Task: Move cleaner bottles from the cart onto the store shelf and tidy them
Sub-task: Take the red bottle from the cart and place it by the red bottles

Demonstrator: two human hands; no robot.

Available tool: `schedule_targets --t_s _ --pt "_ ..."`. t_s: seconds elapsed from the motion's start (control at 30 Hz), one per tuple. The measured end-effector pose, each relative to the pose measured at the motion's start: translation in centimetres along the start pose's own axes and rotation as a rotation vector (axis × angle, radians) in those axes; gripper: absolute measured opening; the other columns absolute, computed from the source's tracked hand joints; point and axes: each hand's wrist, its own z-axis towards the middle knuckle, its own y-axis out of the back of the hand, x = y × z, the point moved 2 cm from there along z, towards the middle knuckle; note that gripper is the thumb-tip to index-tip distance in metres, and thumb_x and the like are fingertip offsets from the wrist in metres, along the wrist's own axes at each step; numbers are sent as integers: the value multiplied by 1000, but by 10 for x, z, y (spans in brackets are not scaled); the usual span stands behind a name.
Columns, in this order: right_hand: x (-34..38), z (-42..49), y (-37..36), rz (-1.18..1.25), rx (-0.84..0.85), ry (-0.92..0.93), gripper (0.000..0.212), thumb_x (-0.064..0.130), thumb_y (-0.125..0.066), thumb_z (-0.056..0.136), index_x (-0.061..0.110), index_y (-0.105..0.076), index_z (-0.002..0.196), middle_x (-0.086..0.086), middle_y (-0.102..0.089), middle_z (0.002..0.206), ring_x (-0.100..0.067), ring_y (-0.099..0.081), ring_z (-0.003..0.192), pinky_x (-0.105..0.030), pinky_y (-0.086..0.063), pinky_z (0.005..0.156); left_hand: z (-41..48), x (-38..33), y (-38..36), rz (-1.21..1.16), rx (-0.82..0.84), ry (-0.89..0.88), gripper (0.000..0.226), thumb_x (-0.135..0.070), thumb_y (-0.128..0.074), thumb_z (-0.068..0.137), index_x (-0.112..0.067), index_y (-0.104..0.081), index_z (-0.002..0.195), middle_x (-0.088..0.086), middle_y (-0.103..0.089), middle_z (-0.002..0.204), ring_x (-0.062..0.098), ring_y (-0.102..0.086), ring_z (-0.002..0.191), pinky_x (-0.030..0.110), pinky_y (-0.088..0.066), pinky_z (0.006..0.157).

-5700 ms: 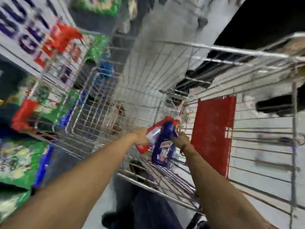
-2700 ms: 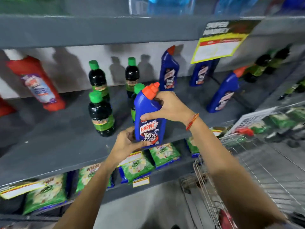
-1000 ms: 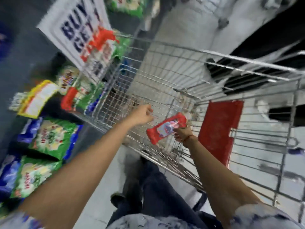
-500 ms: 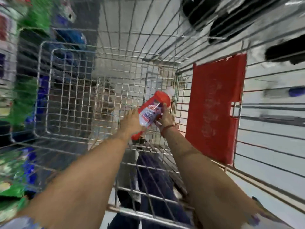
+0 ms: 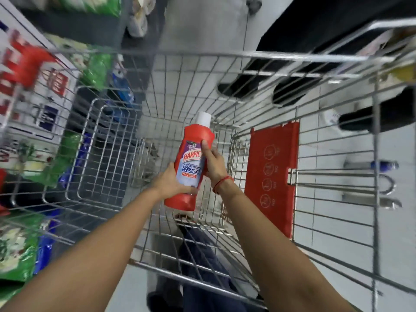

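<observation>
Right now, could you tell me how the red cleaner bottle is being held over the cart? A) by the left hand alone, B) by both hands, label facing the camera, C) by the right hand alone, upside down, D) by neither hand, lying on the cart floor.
B: the left hand cups the lower body of the red cleaner bottle, the right hand grips its side, and the white cap points up.

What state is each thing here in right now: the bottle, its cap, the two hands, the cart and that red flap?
Red cleaner bottle: held above the cart, roughly upright, label toward the camera.
White cap: on the bottle, looks shut.
Left hand: closed around the bottle's lower part.
Right hand: gripping the bottle's side, thumb on its shoulder.
Wire cart: no other bottles visible inside.
Red seat flap: folded flat against the cart's back grid.
</observation>
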Motion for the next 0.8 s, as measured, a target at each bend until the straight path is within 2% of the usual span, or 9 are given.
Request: schedule_targets --t_s 0.07,0.13,0.27,0.4,0.47,0.53,0.6,0.67,0.8 --pt "35 -24 -16 -37 56 106 47 45 -59 84 2 -59 105 -15 -70 99 -21 -67 82 -33 -55 73 -22 -14 24 -99 -96 -46 107 -46 -86 33 -17 -41 126 1 -61 114 24 -60 104 35 -49 89" --pt "70 -53 -37 -52 116 208 35 40 -60 85 8 -58 99 -9 -69 91 -14 -67 74 -26 -54 65 -53 -26 47 -203 -188 -125 111 -48 -83 31 -13 -39 128 5 -59 119 23 -59 105 34 -47 87" --pt "118 -122 -87 -138 273 398 27 39 -64 81 12 -60 87 -9 -69 86 -15 -67 74 -23 -54 63 -127 -28 87 -393 -382 -231 114 -61 -82 27 -25 -36 124 4 -60 123 22 -60 107 45 -51 92" --pt "132 -206 -145 -219 511 541 18 25 -58 89 21 -57 71 10 -64 64 2 -60 56 -10 -44 49 -219 -8 117 -544 -600 -400 94 -58 -86 29 -33 -49 113 -12 -69 108 -1 -65 97 22 -53 86" --pt "125 -249 -176 -263 629 616 8 24 -59 88 21 -59 81 15 -65 61 6 -59 55 -7 -43 49 -267 15 126 -585 -699 -431 86 -45 -89 35 -37 -54 112 -15 -72 106 5 -66 100 29 -53 90" --pt "106 -294 -209 -284 736 644 3 20 -58 88 21 -58 91 17 -67 65 7 -60 58 -8 -45 53 -316 48 130 -623 -803 -413 88 -48 -90 36 -37 -53 115 -8 -71 113 17 -66 106 43 -51 95" --pt "79 -337 -241 -288 852 668 4 19 -59 88 20 -62 85 13 -71 68 -1 -64 65 -16 -52 63 -366 84 130 -653 -885 -377 95 -49 -90 35 -29 -51 118 1 -69 117 24 -65 107 51 -49 96" --pt "48 -382 -270 -317 974 671 5 21 -60 87 17 -63 85 8 -71 71 -6 -64 67 -21 -53 65 -416 119 125 -667 -988 -329 93 -51 -90 33 -28 -51 115 1 -69 116 22 -66 105 51 -50 96" --pt "-18 -459 -318 -441 1184 691 7 17 -55 90 20 -60 85 15 -68 65 3 -60 63 -11 -48 56 -505 187 103 -686 -1222 -237 84 -54 -88 31 -39 -52 105 -3 -70 113 18 -66 104 49 -50 96"
